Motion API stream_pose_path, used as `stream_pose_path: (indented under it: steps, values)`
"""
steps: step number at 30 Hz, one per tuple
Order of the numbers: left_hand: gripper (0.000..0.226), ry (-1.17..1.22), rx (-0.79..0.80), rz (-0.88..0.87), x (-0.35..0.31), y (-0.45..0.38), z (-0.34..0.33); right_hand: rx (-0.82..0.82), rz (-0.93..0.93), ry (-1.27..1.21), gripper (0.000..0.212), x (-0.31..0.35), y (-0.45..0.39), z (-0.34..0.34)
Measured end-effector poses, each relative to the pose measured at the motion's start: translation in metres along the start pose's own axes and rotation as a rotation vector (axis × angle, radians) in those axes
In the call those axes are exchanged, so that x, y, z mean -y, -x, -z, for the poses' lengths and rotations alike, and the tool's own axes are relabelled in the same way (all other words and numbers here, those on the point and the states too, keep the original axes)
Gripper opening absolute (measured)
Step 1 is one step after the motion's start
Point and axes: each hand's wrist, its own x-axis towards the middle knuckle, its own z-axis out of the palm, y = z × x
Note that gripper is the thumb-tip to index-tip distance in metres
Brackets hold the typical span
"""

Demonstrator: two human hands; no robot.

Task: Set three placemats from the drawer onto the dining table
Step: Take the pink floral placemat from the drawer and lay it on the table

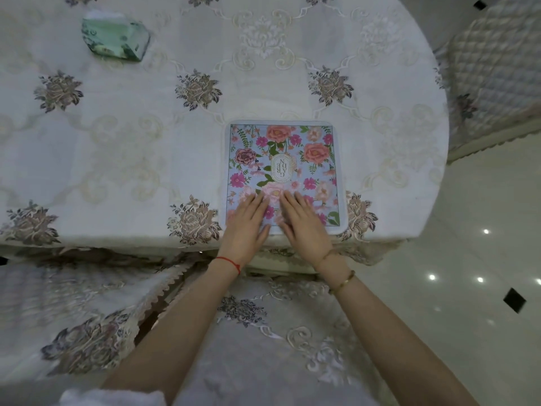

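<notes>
One floral placemat (282,171) lies flush with the table (131,159) near edge at 5 o'clock. Both hands, left (245,227) and right (304,227), press flat, fingers straight, gripping nothing. One green tissue pack (115,38) sits at 10 o'clock, well apart.

Dining table (409,68) under embroidered tablecloth (146,148), bearing floral placemat (282,159) and green tissue pack (115,39)

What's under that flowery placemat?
The placemat lies flat on the embroidered tablecloth; both hands, left and right, press its near edge. Anything beneath it is hidden.
</notes>
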Motion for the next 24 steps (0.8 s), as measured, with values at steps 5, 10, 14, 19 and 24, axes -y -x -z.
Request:
stream_pose_path:
  steps: [5, 10, 14, 19, 24]
  values:
    - [0.061, 0.001, -0.005, 0.005, 0.021, 0.013, -0.002, -0.019, -0.045, -0.028, 0.057, -0.021, 0.018, 0.006]
    - [0.06, 0.002, -0.011, 0.058, 0.044, 0.029, 0.008, -0.054, -0.128, -0.022, 0.058, -0.053, 0.054, 0.026]
    - [0.056, 0.038, -0.008, 0.095, 0.046, 0.04, 0.02, -0.079, -0.209, -0.024, 0.055, -0.057, 0.071, 0.04]
    - [0.049, 0.046, -0.079, 0.039, 0.032, 0.054, 0.04, -0.167, -0.244, -0.029, 0.053, -0.038, 0.084, 0.059]
    - [0.04, 0.073, -0.171, -0.039, 0.007, 0.073, 0.06, -0.264, -0.224, -0.081, 0.046, -0.022, 0.117, 0.075]
